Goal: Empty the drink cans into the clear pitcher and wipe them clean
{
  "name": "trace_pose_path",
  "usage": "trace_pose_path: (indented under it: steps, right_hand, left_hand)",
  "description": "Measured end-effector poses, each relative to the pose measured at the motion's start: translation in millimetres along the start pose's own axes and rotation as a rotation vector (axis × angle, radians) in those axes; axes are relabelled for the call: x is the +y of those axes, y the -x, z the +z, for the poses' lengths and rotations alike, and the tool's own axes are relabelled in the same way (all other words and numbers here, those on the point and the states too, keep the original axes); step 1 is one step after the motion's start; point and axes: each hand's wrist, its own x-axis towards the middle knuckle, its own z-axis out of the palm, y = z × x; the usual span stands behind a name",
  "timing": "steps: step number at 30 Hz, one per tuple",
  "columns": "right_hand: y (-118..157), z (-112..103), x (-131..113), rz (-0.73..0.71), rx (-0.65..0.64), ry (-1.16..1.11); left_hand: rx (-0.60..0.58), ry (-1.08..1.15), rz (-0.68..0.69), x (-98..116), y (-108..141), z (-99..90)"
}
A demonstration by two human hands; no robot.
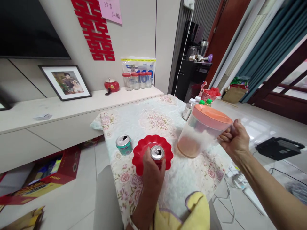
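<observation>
My left hand [153, 172] is wrapped round an opened drink can [157, 152], upright over a red scalloped plate [141, 150]. Its silver top shows; most of its side is hidden by my fingers. With my right hand [231, 137] I grip the handle of a clear plastic pitcher [192, 137] with an orange lid [212, 114]. The pitcher tilts slightly, just right of the plate; I cannot tell whether its base touches the table. A second opened can, teal [124, 145], stands left of the plate.
A flowered cloth covers the table [153, 118]. Several bottles [189, 108] stand behind the pitcher. A yellow cloth [194, 210] lies at the near edge. Beyond is a white cabinet [96, 102] with glass jars [135, 81]. Right, on the floor, sits a black case [278, 148].
</observation>
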Motion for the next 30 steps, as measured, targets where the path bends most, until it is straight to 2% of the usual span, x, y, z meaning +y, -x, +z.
trace_pose_path:
  steps: [6, 13, 19, 26, 30]
  right_hand:
    - [-1, 2, -18, 0.007, 0.156, -0.167]
    - [-2, 8, -30, -0.023, 0.171, -0.185]
    - [-4, 11, -28, 0.002, 0.107, -0.116]
    - [1, 14, -30, 0.078, -0.071, 0.037]
    - [10, 16, -40, 0.034, -0.161, 0.339]
  left_hand:
    - [-0.012, -0.005, 0.008, -2, 1, 0.6]
    - [-0.010, -0.002, 0.004, 0, 0, -0.2]
    - [-0.024, 0.047, 0.021, -1, 1, -2.7]
    - [-0.060, 0.057, -0.007, 2, 3, -5.1]
    - [-0.070, 0.012, -0.038, 6, 4, -5.4]
